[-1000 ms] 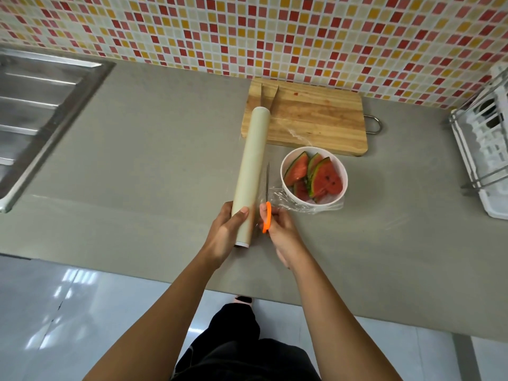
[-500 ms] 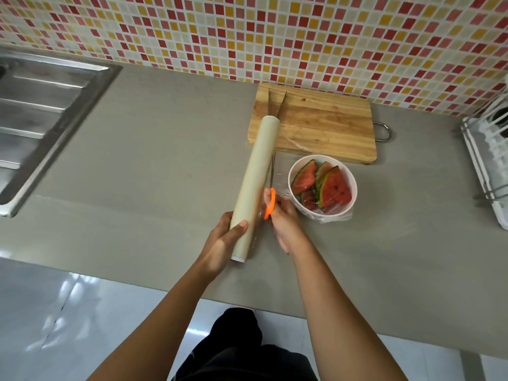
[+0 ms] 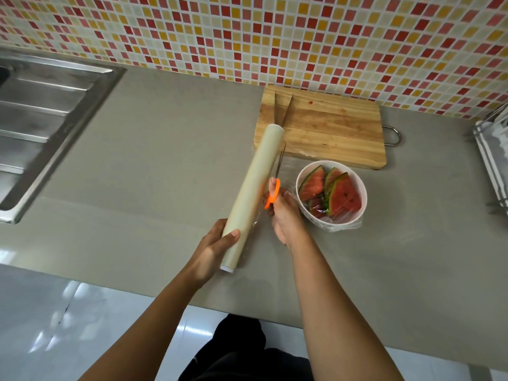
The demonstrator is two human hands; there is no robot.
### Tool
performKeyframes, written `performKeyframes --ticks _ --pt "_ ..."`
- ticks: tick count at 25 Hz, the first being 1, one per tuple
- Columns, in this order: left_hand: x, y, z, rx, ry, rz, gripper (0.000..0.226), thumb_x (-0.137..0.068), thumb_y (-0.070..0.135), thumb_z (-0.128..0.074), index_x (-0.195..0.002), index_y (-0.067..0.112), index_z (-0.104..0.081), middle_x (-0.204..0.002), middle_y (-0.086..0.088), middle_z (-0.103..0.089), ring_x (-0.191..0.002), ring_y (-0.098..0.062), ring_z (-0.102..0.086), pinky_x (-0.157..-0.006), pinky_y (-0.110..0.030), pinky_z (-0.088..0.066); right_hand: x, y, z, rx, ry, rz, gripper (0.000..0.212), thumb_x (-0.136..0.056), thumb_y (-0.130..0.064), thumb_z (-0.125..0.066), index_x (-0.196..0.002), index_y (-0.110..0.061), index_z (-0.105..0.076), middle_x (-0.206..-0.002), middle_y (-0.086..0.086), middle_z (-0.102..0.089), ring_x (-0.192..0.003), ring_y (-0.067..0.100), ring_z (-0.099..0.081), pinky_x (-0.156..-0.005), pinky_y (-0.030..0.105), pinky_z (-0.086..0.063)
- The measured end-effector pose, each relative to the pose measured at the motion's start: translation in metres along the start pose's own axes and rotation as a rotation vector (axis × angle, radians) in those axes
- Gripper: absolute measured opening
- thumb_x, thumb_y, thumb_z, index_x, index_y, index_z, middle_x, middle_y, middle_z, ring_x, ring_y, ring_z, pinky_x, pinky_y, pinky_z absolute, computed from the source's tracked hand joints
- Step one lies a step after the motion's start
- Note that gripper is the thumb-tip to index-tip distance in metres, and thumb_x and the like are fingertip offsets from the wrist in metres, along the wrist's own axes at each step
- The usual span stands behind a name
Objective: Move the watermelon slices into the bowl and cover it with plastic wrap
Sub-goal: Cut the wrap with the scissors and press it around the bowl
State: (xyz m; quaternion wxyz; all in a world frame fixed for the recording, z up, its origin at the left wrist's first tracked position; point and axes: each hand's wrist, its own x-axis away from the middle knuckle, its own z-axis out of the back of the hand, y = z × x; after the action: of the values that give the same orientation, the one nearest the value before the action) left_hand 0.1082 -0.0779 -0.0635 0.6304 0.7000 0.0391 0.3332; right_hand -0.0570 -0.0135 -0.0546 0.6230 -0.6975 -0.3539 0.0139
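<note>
Cream-coloured cylindrical roll of plastic wrap point(image 3: 254, 193) lies aslant over the grey stone countertop point(image 3: 165, 166), its far end towards one o'clock and overlapping the near left corner of the rectangular wooden cutting board point(image 3: 330, 133). The left hand point(image 3: 213, 247) grips the roll near its near end, thumb curled over the top and fingers wrapped beneath. At two o'clock from that hand, the right hand point(image 3: 286, 215) holds a pair of orange-handled scissors point(image 3: 277, 189), fingers through the loops, the thin metal blades pointing towards twelve o'clock alongside the roll; whether the blades are parted I cannot tell. Clear plastic film point(image 3: 290, 169) stretches from the roll to the round white bowl point(image 3: 362, 188), which stands at three o'clock from the scissors, just beside the right hand. Red, green-rinded watermelon slices point(image 3: 343, 198) stand inside the bowl, with film bunched around its lower wall. Two thin metal prongs point(image 3: 283, 108) lie in a V on the board. A steel sink point(image 3: 41, 111) sits at nine o'clock.
</note>
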Motion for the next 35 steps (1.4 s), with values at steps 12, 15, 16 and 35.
performKeyframes --ticks 12,15,16,35 --pt "0.006 0.007 0.039 -0.066 -0.047 0.037 0.053 -0.066 0.058 -0.055 -0.109 0.028 -0.058 -0.099 0.011 -0.063 -0.095 -0.010 -0.058 -0.080 -0.029 -0.041 -0.029 -0.008 -0.019 -0.105 0.055 -0.060 0.026 -0.089 -0.040 -0.053 -0.069 -0.024 -0.049 -0.064 -0.007 -0.045 -0.062 0.004 -0.043 -0.060 0.016 -0.035" --pt "0.007 0.006 0.047 -0.064 -0.060 0.044 0.051 -0.066 0.057 -0.057 -0.108 0.027 -0.060 -0.095 0.016 -0.064 -0.095 -0.009 -0.058 -0.081 -0.030 -0.041 -0.038 -0.009 -0.023 -0.125 0.057 -0.051 0.026 -0.089 -0.040 -0.053 -0.068 -0.025 -0.051 -0.060 -0.012 -0.048 -0.063 0.004 -0.042 -0.062 0.018 -0.032" --pt "0.008 0.005 0.051 -0.068 -0.058 0.041 0.052 -0.066 0.056 -0.057 -0.109 0.027 -0.060 -0.095 0.016 -0.064 -0.095 -0.008 -0.058 -0.082 -0.030 -0.041 -0.040 -0.010 -0.024 -0.127 0.060 -0.046 0.026 -0.090 -0.038 -0.053 -0.068 -0.025 -0.051 -0.057 -0.013 -0.048 -0.061 0.004 -0.042 -0.062 0.018 -0.031" --pt "-0.016 0.012 0.071 -0.686 0.238 0.016 0.065 -0.093 0.051 -0.043 -0.146 0.015 -0.028 -0.113 0.000 -0.041 -0.113 -0.024 -0.044 -0.091 -0.030 -0.032 0.048 0.027 -0.047 1.332 0.149 0.113 0.027 -0.085 -0.025 -0.050 -0.100 -0.003 -0.050 -0.106 0.017 -0.062 -0.099 0.033 -0.058 -0.074 0.035 -0.044"
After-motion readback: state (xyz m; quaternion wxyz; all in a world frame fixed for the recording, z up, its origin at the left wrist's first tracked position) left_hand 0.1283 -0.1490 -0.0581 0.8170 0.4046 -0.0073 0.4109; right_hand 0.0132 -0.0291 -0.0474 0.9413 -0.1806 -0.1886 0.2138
